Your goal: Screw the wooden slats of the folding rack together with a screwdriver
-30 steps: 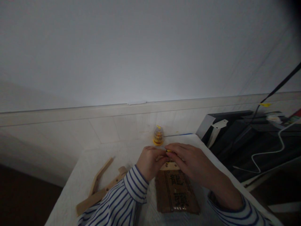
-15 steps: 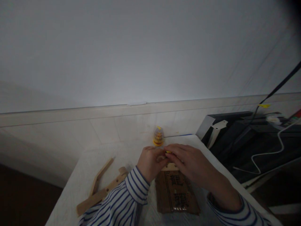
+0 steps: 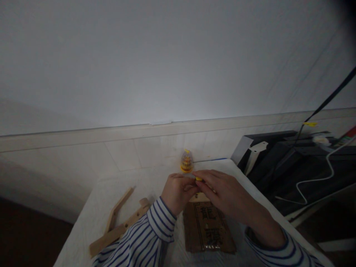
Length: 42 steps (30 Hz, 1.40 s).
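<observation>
My left hand [image 3: 177, 192] and my right hand [image 3: 222, 191] meet over the far part of a small white table [image 3: 94, 211]. Both are curled, fingertips pinched together around a small yellow item [image 3: 198, 179] that I cannot make out fully. Under them lies a light wooden piece [image 3: 198, 198], mostly hidden by my fingers. A brown cardboard packet [image 3: 207, 226] with dark print lies flat just in front of the hands. A small clear dome-shaped holder with yellow base [image 3: 186, 162] stands just behind my hands.
Wooden slats [image 3: 118, 222] joined in a V lie at the table's left. Dark flat panels [image 3: 280, 163] with a white bracket and a white cable [image 3: 314, 180] sit on the right. A pale wall and wood floor lie beyond.
Both hands have stayed together at the same spot, with only slight shifts of the fingers around the yellow item. The view has tipped a little.
</observation>
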Tool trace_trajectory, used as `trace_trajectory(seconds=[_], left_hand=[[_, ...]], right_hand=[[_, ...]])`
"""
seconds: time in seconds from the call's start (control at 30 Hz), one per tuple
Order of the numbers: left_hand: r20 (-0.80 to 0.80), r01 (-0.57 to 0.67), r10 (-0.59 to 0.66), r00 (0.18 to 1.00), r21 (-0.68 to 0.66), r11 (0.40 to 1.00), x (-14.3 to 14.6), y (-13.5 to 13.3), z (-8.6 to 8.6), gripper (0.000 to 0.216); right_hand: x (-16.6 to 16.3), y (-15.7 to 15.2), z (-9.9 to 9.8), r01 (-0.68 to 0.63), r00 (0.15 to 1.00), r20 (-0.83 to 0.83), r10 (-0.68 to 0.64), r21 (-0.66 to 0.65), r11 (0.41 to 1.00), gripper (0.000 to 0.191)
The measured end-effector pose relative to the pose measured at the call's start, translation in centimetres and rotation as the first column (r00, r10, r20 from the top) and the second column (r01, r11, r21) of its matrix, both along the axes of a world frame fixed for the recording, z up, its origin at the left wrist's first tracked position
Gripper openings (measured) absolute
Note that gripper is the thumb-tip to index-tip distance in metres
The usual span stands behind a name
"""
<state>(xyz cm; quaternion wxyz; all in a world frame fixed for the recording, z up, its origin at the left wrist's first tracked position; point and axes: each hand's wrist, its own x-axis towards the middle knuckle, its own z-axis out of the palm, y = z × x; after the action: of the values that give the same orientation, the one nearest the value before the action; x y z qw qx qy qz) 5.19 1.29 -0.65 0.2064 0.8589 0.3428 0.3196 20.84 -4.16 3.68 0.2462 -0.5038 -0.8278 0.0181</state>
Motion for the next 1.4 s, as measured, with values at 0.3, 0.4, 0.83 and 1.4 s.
trace_trajectory(seconds=[0.3, 0.4, 0.83, 1.4], left_hand=[[0.012, -0.004, 0.004, 1.000, -0.025, 1.000, 0.00, -0.13, 0.30, 0.006], [0.025, 0.020, -0.019, 1.000, -0.022, 1.000, 0.01, -0.11, 0.29, 0.007], [0.041, 0.127, -0.125, 0.991, -0.064, 0.990, -0.18, 0.18, 0.23, 0.026], [-0.015, -0.006, 0.006, 1.000, -0.007, 1.000, -0.11, -0.05, 0.12, 0.016]], right_hand=[[0.02, 0.29, -0.25, 0.010, 1.000, 0.010, -0.011, 0.009, 1.000, 0.025], [0.04, 0.23, -0.22, 0.022, 1.000, 0.015, -0.022, 0.006, 1.000, 0.025], [-0.11, 0.05, -0.17, 0.039, 0.999, 0.038, -0.038, -0.023, 0.999, 0.019], [-0.19, 0.07, -0.12, 0.014, 1.000, 0.019, -0.014, -0.030, 0.999, 0.021]])
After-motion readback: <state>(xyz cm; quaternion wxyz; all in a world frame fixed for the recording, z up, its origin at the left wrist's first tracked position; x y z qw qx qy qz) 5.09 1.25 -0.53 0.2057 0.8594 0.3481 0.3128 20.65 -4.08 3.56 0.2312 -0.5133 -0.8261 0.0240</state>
